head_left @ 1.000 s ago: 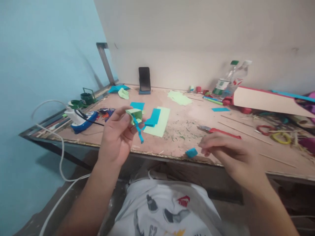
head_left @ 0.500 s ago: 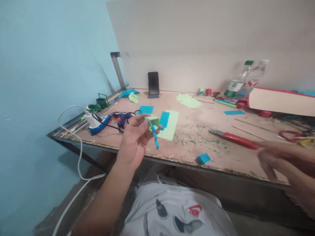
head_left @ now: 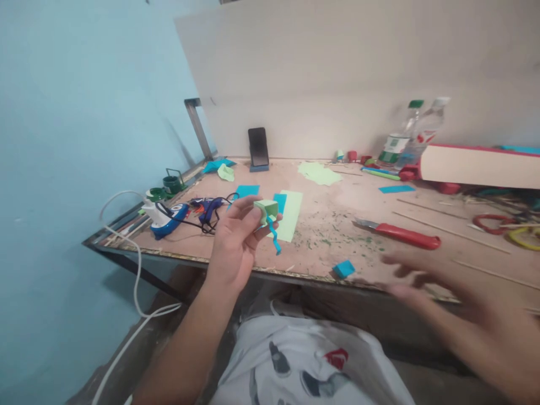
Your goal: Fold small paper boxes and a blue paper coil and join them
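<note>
My left hand is raised over the near edge of the wooden table, its fingers pinched on a small light-green paper box with a curled blue paper strip hanging from it. My right hand is low at the right, smeared by motion, its fingers spread and nothing in them. It hovers near a small blue paper piece at the table's front edge and below a red-handled utility knife.
A green paper sheet with blue pieces lies mid-table. A glue gun, a charger and white cable sit at the left. A phone leans on the back wall. Two bottles, a rolled sheet, scissors and thin sticks fill the right side.
The camera has shifted. My right hand swung out to the far right, then came back toward the blue piece at the table edge. My left hand kept hold of the green box.
</note>
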A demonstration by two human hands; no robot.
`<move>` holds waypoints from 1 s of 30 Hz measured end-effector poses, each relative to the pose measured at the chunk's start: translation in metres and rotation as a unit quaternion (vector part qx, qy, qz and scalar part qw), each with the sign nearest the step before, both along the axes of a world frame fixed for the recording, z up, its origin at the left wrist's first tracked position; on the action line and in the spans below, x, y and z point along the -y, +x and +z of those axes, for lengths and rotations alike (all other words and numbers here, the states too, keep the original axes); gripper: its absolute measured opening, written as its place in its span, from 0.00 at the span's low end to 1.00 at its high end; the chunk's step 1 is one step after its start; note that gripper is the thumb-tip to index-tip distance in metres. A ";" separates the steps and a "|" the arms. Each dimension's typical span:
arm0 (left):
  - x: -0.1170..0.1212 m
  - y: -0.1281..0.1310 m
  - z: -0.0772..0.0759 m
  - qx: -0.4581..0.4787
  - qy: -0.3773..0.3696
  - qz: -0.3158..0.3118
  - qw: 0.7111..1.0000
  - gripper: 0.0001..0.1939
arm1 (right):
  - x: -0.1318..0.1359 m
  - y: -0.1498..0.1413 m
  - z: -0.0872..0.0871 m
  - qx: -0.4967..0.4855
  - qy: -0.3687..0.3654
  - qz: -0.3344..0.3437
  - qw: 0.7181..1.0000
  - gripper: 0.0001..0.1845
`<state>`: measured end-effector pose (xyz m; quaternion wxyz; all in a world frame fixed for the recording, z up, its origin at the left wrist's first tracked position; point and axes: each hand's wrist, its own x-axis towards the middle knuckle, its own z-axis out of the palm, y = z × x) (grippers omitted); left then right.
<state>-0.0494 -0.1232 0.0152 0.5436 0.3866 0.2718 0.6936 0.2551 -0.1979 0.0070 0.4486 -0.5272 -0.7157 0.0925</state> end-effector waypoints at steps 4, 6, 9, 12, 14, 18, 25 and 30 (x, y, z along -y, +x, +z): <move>0.001 0.006 0.003 -0.020 0.015 0.016 1.000 0.20 | -0.025 -0.043 -0.017 0.085 -0.061 0.033 0.994 0.21; 0.002 0.009 0.004 -0.034 0.023 0.017 0.999 0.19 | -0.031 -0.060 -0.019 0.070 -0.050 0.041 0.995 0.18; 0.004 0.015 0.005 -0.042 0.030 0.021 0.998 0.17 | -0.033 -0.075 -0.018 0.047 -0.021 0.071 0.996 0.15; 0.005 0.020 0.004 -0.038 0.029 0.030 0.998 0.17 | -0.034 -0.073 -0.021 0.102 0.013 0.060 0.993 0.16; 0.005 0.022 0.003 -0.034 0.024 0.026 0.999 0.17 | -0.034 -0.064 -0.026 0.125 0.005 0.033 0.992 0.17; 0.003 0.026 0.002 -0.022 0.020 0.004 1.000 0.18 | -0.035 -0.049 -0.030 0.131 -0.084 0.022 0.988 0.13; 0.003 0.026 0.001 -0.047 0.011 0.017 0.999 0.17 | -0.050 -0.057 -0.020 0.166 -0.097 0.052 0.980 0.16; 0.000 0.027 0.006 -0.087 0.024 0.043 0.995 0.14 | -0.052 -0.059 -0.012 0.081 -0.111 0.074 0.988 0.14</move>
